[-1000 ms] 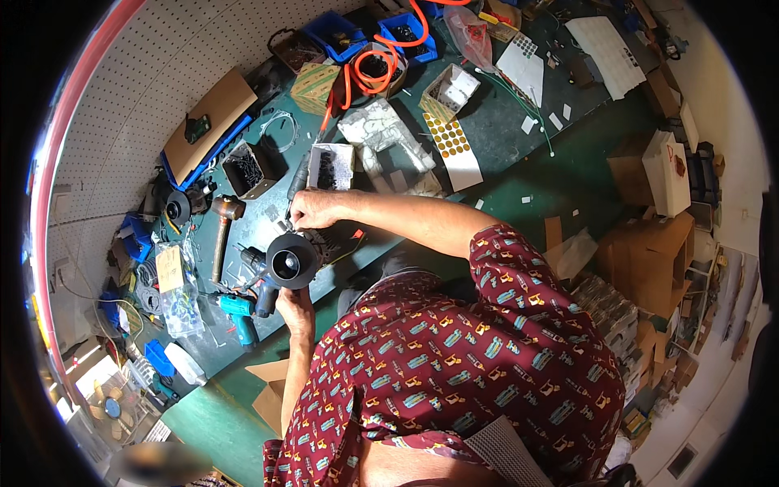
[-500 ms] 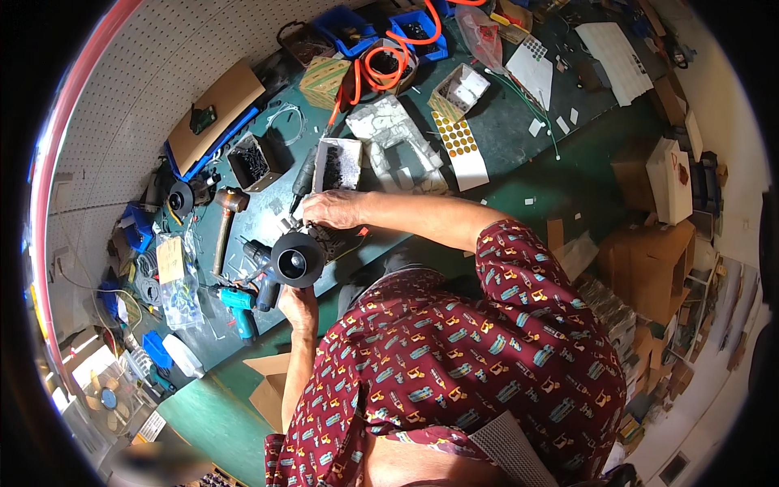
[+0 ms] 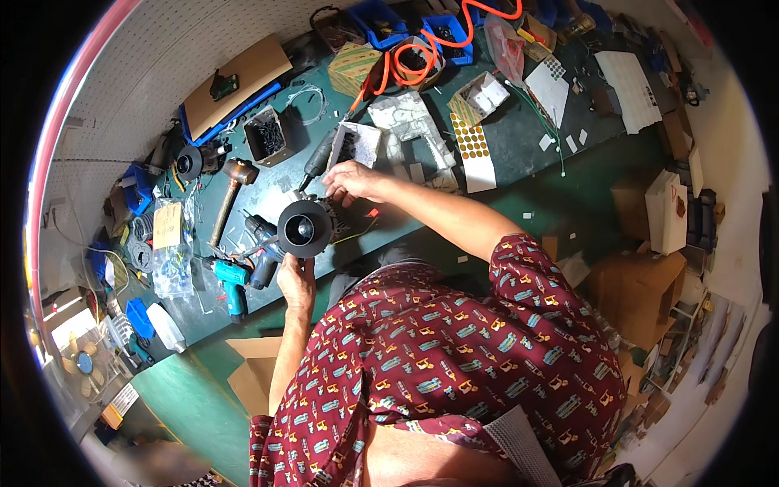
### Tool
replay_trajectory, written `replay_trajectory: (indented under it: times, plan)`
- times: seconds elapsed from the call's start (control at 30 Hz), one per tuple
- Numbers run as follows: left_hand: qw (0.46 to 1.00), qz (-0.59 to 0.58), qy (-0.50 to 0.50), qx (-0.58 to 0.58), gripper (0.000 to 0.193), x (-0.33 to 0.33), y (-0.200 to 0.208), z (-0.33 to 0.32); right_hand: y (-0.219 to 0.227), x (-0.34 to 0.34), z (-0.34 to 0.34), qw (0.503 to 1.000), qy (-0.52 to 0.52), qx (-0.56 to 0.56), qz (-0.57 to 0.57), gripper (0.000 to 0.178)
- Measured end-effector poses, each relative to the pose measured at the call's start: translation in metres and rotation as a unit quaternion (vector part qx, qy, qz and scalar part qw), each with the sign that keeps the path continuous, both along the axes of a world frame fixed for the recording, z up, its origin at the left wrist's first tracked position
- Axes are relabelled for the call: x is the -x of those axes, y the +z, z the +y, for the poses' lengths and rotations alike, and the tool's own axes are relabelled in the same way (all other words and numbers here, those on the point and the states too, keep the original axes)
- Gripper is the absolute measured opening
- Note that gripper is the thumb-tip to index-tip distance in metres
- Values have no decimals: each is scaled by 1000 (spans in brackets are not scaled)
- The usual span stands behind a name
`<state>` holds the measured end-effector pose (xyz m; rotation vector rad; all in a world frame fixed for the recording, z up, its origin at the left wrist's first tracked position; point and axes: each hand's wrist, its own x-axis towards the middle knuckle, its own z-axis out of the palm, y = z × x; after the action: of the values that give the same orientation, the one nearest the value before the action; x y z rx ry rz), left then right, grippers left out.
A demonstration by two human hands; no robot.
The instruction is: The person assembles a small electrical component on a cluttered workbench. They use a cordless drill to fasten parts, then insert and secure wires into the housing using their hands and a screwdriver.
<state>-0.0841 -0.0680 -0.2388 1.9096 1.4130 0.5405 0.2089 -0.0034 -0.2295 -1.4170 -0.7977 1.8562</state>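
Observation:
In my left hand (image 3: 296,280) is a black round blower part (image 3: 304,229) with a wide rim and a deep central opening, gripped at its near side. My right hand (image 3: 354,183) hovers just beyond it, over the near edge of a white box (image 3: 359,144) of small dark screws. Its fingers are curled together, and whatever they may pinch is too small to make out. Beside those fingers lies a dark air screwdriver (image 3: 319,157), joined to a coiled orange hose (image 3: 411,69).
A hammer (image 3: 232,195), a teal power drill (image 3: 232,284) and a dark drill (image 3: 264,264) lie left of the blower part. Farther back stand a carton of dark screws (image 3: 268,136) and blue bins (image 3: 378,24). A sticker sheet (image 3: 473,154) lies to the right.
My right hand has lifted off the blower part's far side and shifted toward the screw box. The left hand still holds the part. The whole view has shifted slightly.

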Motion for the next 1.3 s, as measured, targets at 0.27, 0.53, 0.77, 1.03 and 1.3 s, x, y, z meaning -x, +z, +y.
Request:
replay_trajectory:
  times: [0.27,0.53,0.77,1.03,1.3]
  plan:
    - [998,-55,-4,-8,18,15,17,11,58,-8,-9,993,-93,-48,63,20]
    - [876,-422,-27,231,29,-26,171,105,179,36,10,981,40,-161,98,62]
    - [791,-503,-135,322,23,-36,166,120,194,62,14,984,61,-148,79,72]
    - [861,-468,38,195,17,-13,82,133,189,29,-27,994,-97,-27,35,39]
    - [928,-333,25,166,13,-25,-6,110,130,16,-125,969,-230,87,16,26]
